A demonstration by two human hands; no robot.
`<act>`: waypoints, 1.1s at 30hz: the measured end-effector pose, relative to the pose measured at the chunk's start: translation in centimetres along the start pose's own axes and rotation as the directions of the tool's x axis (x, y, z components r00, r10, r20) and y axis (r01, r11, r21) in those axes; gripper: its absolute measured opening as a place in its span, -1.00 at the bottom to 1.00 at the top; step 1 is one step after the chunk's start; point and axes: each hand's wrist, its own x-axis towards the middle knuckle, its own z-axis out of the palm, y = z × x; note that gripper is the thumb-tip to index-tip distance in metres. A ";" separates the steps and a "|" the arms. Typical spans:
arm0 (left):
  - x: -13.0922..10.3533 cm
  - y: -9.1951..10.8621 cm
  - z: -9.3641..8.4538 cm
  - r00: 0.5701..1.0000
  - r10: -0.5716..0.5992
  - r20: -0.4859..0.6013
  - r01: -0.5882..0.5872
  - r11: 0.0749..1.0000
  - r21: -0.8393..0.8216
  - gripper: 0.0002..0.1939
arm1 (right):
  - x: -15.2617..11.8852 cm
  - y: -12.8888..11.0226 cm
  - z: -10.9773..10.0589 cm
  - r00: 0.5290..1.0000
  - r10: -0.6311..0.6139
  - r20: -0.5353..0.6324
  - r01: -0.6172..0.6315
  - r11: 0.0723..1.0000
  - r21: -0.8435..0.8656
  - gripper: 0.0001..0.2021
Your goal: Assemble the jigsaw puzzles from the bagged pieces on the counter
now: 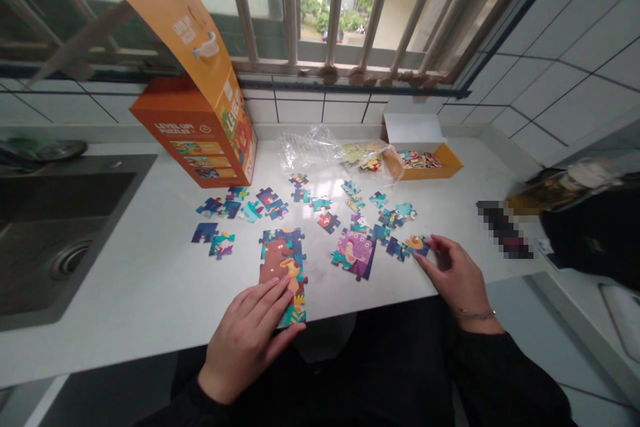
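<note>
My left hand (pixel 253 327) lies flat, fingers stretched, on the lower part of a joined puzzle section (pixel 274 255) showing a brown bear and a yellow trumpet-like shape. My right hand (pixel 457 273) pinches the right edge of a puzzle piece (pixel 418 245) with an orange-yellow picture between thumb and forefinger. Left of that piece lies a dark blue puzzle piece (pixel 397 249). A second joined section (pixel 356 250) with a purple peacock-like bird rests between my hands. Several loose pieces, among them a red-figured one (pixel 329 221), are spread behind these sections.
An orange puzzle box (pixel 193 137) stands open at the back left. Clear plastic bags (pixel 313 147) and a yellow box (pixel 440 163) of pieces lie along the wall. A sink (pixel 65 260) is at left; a bottle (pixel 555 187) stands at right. The counter's front edge borders my lap.
</note>
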 end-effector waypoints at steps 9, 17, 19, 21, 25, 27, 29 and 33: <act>-0.4 -0.1 0.1 1.000 -0.004 0.018 0.005 1.000 -0.005 -0.44 | 0.9 -1.6 0.2 0.962 0.266 0.059 -0.255 0.807 0.532 -0.35; -0.2 0.0 0.1 1.000 -0.011 0.006 0.011 1.000 -0.019 -0.48 | 6.9 -10.0 0.9 0.802 0.019 0.597 -0.504 0.559 0.659 -0.48; -0.2 0.1 0.0 1.000 -0.009 0.005 0.009 1.000 -0.021 -0.47 | 8.4 -12.5 2.1 0.751 -0.063 0.658 -0.489 0.616 0.617 -0.52; -0.2 0.1 -0.1 1.000 -0.012 0.008 0.012 1.000 -0.023 -0.47 | 9.6 -14.7 3.7 0.733 -0.107 0.672 -0.387 0.747 0.541 -0.61; -0.3 0.2 -0.3 1.000 -0.028 0.013 0.029 0.999 -0.034 -0.48 | 11.5 -18.7 7.4 0.708 -0.203 0.677 -0.120 0.909 0.399 -0.77; -0.3 0.3 -0.3 0.999 -0.040 0.011 0.040 0.998 -0.039 -0.49 | 12.2 -20.4 9.1 0.682 -0.257 0.684 -0.025 0.928 0.373 -0.80; -0.4 0.3 -0.4 0.999 -0.049 0.008 0.049 0.998 -0.042 -0.49 | 12.7 -22.0 10.7 0.668 -0.293 0.684 0.038 0.932 0.361 -0.81; -0.4 0.3 -0.5 0.998 -0.055 0.005 0.055 0.998 -0.043 -0.47 | 13.2 -24.1 13.3 0.661 -0.331 0.674 0.079 0.923 0.375 -0.79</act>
